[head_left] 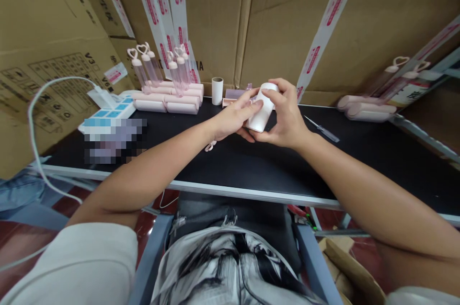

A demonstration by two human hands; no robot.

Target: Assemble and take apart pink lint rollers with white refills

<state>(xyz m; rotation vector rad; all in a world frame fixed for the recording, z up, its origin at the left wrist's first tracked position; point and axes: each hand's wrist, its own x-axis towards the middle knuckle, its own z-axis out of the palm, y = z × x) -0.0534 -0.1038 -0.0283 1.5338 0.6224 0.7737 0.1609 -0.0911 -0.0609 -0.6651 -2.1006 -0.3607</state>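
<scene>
A white cylinder (264, 108), tilted to the right at its top, is held between both hands above the black tabletop. My left hand (239, 113) presses on its left side, thumb across the front. Around its top and right side curl the fingers of my right hand (287, 116), with the thumb under its lower end. Just behind the hands a short white tube (217, 91) with a dark open top stands upright, and a lilac and pink item (233, 96) lies beside it, partly hidden. A small pink heart-shaped ring piece (210, 146) lies below my left wrist.
Pink devices with clear tubes and heart-shaped tops (165, 96) stand at the back left, more pink devices (370, 106) at the right. A screwdriver (322, 129) lies right of my hand. A power strip (111, 111) with a white cable sits left. Cardboard (215, 17) walls the back.
</scene>
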